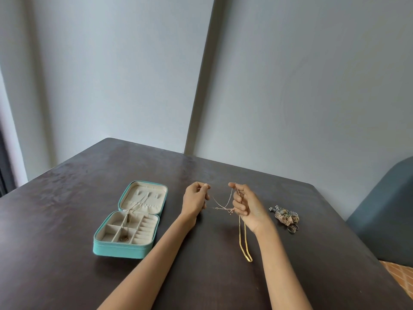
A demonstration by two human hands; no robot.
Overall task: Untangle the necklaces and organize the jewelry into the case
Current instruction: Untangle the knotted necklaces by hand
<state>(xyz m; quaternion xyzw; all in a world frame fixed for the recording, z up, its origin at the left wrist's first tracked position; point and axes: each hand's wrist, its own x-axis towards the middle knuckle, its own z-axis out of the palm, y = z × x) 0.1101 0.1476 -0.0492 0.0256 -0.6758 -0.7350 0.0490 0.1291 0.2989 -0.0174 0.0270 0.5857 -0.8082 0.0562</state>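
Above the dark table, my left hand (pixel 196 201) pinches one end of a thin rose-gold chain (pixel 221 203). My right hand (pixel 245 205) pinches the other part of that chain, which crosses itself between the two hands. From my right hand a thicker gold chain (pixel 243 242) hangs down in a long loop to the table. The teal jewelry case (pixel 125 248) lies open to the left of my left hand. A thin necklace (pixel 131 211) is draped from its lid into the cream compartments, and a small dark piece (pixel 123 238) sits in one compartment.
A small heap of earrings and rings (pixel 286 217) lies on the table (pixel 67 209) to the right of my right hand. A grey-blue chair (pixel 386 211) stands at the table's right edge. White walls rise behind the table.
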